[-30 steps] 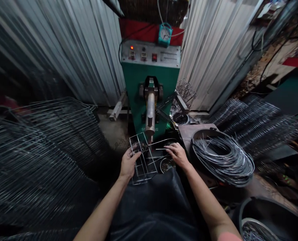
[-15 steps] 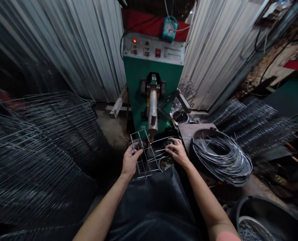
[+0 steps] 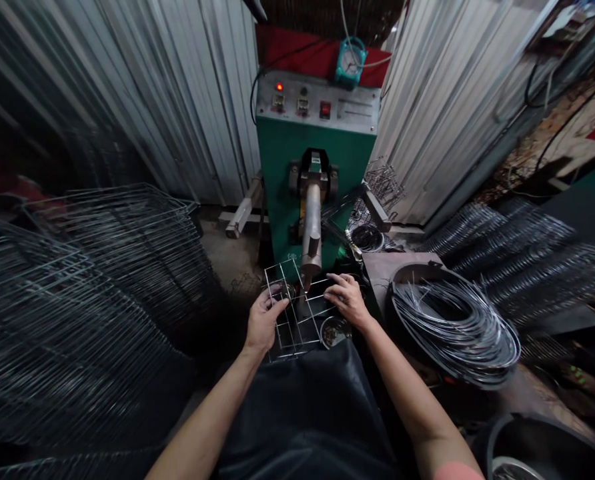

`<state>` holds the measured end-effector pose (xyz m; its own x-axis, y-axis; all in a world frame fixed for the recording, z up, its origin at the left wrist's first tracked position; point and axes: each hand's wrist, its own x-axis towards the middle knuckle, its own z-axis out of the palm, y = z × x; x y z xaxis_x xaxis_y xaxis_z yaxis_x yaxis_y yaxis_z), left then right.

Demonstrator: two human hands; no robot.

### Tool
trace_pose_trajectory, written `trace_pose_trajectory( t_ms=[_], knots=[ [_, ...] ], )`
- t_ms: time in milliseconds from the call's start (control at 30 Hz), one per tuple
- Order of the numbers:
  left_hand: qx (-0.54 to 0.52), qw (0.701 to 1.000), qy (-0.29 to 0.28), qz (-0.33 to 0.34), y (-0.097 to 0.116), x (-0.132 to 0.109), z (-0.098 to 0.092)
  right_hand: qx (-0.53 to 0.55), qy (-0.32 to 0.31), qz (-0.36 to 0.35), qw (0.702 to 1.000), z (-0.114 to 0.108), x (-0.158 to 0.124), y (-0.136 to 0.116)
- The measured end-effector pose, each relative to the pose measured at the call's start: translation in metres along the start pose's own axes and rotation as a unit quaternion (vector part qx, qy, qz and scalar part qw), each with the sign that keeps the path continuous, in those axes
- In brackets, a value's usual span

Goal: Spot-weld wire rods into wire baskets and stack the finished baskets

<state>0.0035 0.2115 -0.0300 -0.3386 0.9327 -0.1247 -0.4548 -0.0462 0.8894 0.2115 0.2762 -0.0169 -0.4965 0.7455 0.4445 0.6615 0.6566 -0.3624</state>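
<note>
My left hand is closed on a small wire grid, thumb on top and fingers beneath its left side. The grid lies tilted under the electrode tip of a green spot welding machine. At the grid's right side my right hand pinches the ends of thin wires that run to it. I cannot tell whether those wires are joined to the grid. The tip is at or just above the grid's right edge. Below my right hand sits a round dish with small bits in it.
Stacked wire racks fill the left side. At my right, a black tub holds coiled wire, with another tub nearer me. Bundled wire pieces lie beyond. A corrugated metal wall stands behind.
My right hand has moved left, closer to the grid, and the visible wires between are shorter. My left hand still holds the grid. The camera view has shifted slightly.
</note>
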Motion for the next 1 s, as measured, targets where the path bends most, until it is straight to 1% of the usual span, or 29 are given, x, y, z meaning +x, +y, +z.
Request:
trace_pose_trajectory(
  t_ms=[167,633,867,1000],
  knots=[
    [0.013,1.0,0.001,0.008,-0.002,0.008,0.0,-0.002,-0.004,0.003,1.0,0.003,0.006,0.003],
    [-0.008,1.0,0.0,0.006,-0.003,0.023,0.002,0.021,-0.008,-0.022,1.0,0.009,0.018,0.019],
    [-0.03,0.999,0.005,-0.015,-0.002,0.027,0.003,0.009,-0.017,-0.014,1.0,0.01,0.022,0.02],
    [-0.027,1.0,0.004,-0.012,-0.001,0.03,0.003,-0.001,-0.016,-0.016,1.0,0.009,0.024,0.02]
  ],
)
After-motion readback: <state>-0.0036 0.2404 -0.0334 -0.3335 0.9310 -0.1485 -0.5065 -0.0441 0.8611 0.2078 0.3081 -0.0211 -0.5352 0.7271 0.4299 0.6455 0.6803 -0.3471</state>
